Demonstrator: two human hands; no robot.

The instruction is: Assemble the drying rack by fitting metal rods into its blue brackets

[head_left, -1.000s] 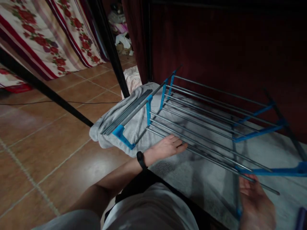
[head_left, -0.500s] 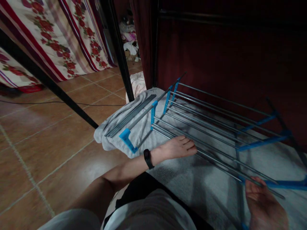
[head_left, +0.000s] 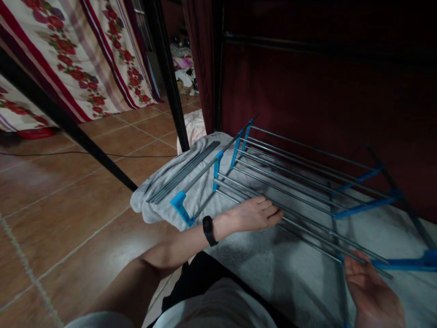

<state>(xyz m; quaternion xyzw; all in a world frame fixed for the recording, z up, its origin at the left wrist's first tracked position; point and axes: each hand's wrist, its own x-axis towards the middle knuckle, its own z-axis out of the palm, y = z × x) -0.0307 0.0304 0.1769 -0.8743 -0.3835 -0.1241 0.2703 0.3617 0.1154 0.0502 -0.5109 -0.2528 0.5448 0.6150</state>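
A rack of thin metal rods [head_left: 290,169] with blue plastic brackets [head_left: 216,170] lies on a grey blanket [head_left: 252,264]. My left hand [head_left: 257,213], with a black band on its wrist, is closed around a metal rod [head_left: 316,233] at the near side of the rack, about midway along it. Near the rod's free right end, my right hand [head_left: 372,287] grips the same rod, palm partly upward with the thumb side hidden. That free end sticks out past my right fingers, beside a blue end bracket [head_left: 403,262].
Several loose grey tubes [head_left: 184,172] lie on the blanket to the left. A blue corner piece [head_left: 180,207] juts toward me. Black frame posts [head_left: 169,77] stand beyond, with a dark red curtain [head_left: 307,100] behind the rack. Tiled floor [head_left: 85,200] lies at left.
The view has shifted slightly. Both hands stay on the rod, and its free right end sits a little further left in view.
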